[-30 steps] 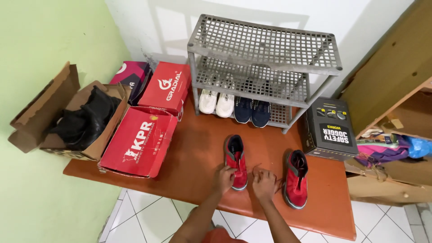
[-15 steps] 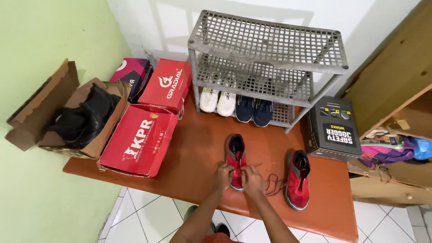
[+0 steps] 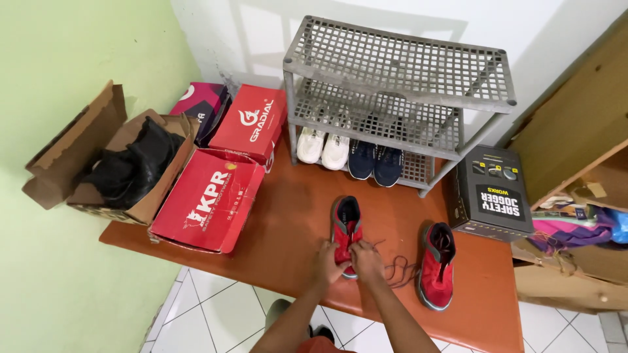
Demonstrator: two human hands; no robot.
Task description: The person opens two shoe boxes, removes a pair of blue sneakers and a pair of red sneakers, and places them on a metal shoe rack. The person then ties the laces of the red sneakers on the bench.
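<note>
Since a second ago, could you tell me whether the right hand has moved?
Yes. The right hand has shifted left, away from the right red shoe, and now meets the left hand over the left red shoe.

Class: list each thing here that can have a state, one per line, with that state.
Left hand: gripping laces.
Right hand: gripping laces.
Left red shoe: upright, being laced.
Right red shoe: upright, untouched.
Brown carton: open, black boots inside.
Red box: closed.
Black box: closed.
Rack: top shelf bare.

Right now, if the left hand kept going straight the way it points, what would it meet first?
The left hand already rests on the red shoe, pointing away from the person. Past that shoe, it would likely reach the navy shoes on the grey rack's bottom shelf, though depth is unclear.
</note>
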